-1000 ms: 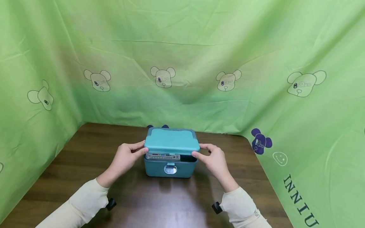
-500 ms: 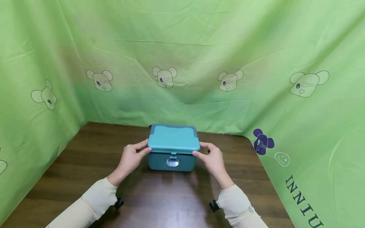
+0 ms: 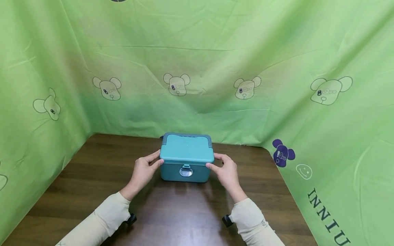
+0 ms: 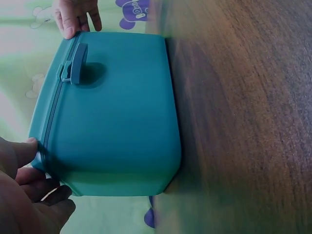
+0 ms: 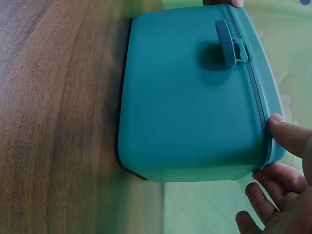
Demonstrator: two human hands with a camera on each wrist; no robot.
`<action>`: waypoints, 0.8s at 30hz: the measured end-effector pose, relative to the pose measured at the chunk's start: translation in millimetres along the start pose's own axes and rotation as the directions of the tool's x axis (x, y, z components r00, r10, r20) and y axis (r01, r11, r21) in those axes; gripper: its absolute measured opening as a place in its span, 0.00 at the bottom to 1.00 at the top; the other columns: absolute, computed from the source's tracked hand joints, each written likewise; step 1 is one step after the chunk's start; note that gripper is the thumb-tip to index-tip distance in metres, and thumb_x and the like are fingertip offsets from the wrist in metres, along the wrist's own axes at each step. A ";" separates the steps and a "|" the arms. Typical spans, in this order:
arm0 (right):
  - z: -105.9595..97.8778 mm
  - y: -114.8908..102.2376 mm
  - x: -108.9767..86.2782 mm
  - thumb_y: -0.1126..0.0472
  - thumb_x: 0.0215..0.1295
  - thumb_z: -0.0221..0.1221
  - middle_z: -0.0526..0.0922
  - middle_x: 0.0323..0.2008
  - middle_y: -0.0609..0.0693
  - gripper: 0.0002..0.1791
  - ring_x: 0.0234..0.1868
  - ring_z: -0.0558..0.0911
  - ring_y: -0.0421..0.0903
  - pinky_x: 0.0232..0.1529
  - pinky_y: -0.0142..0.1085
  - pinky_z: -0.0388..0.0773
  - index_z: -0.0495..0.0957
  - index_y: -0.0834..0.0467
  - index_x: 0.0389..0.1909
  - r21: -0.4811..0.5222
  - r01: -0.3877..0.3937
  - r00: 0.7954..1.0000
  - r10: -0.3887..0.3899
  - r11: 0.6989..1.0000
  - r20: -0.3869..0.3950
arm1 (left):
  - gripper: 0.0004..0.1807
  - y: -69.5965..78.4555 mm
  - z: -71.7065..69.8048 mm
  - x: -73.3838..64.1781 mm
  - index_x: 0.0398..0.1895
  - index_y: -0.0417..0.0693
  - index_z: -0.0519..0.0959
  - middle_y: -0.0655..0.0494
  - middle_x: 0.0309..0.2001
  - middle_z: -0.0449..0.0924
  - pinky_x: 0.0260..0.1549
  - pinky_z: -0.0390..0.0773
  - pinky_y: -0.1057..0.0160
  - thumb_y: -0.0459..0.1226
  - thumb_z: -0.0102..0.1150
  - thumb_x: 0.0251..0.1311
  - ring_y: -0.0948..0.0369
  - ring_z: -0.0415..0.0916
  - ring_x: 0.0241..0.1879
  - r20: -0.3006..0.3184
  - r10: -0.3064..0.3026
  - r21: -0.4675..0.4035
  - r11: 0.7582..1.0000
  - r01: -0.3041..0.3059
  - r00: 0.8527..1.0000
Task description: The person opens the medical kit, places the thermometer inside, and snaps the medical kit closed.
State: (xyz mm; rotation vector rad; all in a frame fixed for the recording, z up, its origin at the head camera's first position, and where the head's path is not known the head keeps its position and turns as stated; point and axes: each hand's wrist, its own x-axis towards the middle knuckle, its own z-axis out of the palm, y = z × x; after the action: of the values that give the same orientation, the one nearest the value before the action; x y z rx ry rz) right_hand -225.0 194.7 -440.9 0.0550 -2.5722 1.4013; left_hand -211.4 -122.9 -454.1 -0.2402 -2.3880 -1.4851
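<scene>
A teal storage box (image 3: 169,173) stands on the table with its lid (image 3: 187,150) down over the body. My left hand (image 3: 142,173) holds the lid's left front corner, thumb at the front and fingers along the side. At the opposite corner, my right hand (image 3: 228,172) pinches the lid the same way. The front latch (image 3: 186,171) sits mid-front; in the left wrist view the latch flap (image 4: 79,63) juts outward from the box wall. The right wrist view shows the thin seam under the lid (image 5: 256,87). Whatever is inside the box is hidden.
Brown wooden table (image 3: 184,215) surrounds the box. A green cloth (image 3: 212,112) printed with bear heads hangs behind and along both sides. Black wrist cameras sit below both cream sleeves (image 3: 112,213).
Both hands have lowered the lid, closing the front gap where a clear item with markings showed inside. The box has shifted slightly away, toward the back cloth.
</scene>
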 end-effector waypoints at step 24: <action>14.1 -15.3 -41.4 0.51 0.59 0.75 0.84 0.49 0.54 0.25 0.54 0.79 0.53 0.57 0.49 0.75 0.83 0.58 0.53 -0.115 0.049 0.974 -0.073 0.992 -0.214 | 0.45 -13.9 14.7 1.7 0.75 0.37 0.65 0.37 0.71 0.71 0.68 0.71 0.43 0.46 0.75 0.59 0.43 0.67 0.72 0.144 -0.166 0.014 0.986 0.165 0.976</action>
State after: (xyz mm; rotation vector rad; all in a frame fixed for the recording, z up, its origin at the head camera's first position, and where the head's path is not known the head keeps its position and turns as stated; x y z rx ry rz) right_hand -184.8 171.8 -444.1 -0.0348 -2.4384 1.1726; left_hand -219.9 -116.1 -471.2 -0.1561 -2.5794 -1.5874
